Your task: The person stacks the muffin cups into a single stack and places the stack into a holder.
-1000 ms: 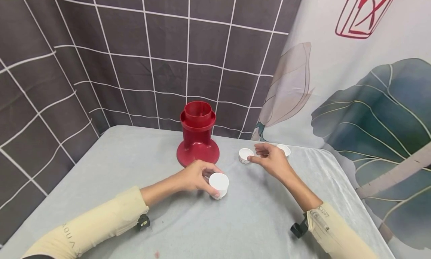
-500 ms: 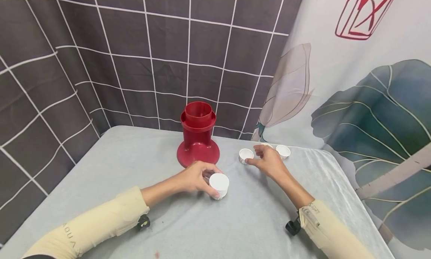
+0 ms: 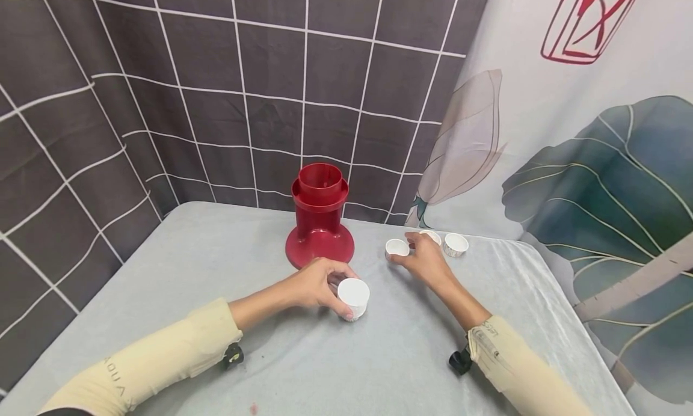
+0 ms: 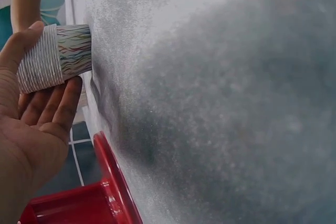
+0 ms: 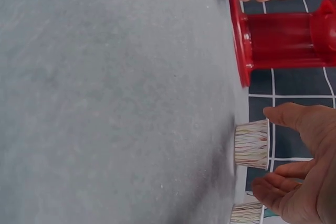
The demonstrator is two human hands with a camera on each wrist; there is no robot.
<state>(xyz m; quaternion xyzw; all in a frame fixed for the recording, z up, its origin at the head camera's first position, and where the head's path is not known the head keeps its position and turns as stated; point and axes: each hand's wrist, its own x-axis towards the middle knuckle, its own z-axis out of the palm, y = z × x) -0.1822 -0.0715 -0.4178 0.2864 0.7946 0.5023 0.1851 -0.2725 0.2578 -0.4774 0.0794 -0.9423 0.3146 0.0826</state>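
Shifting slightly leftward since the earlier frame, the right hand (image 3: 426, 263) is bracketing the near paper cup (image 5: 252, 144) and is uncovering more of the middle cup (image 3: 431, 235) behind it. Its thumb and fingers are staying apart on opposite sides of the rim, a spacing probably suited to the cup's width; whether they are touching it, one cannot tell. That cup is standing upright on the pale cloth (image 3: 303, 368), with the far cup (image 3: 456, 244) resting beyond the middle one. Nearer the person, the left hand (image 3: 319, 284) is clasping a stack of cups (image 4: 55, 56) between curled fingers and thumb, apparently to steady it from the side. The stack is standing rim-up on the cloth, in front of the red stand (image 3: 319, 238), whose wide foot is presumably keeping it stable. Behind, a checked curtain (image 3: 273, 61) is hanging.
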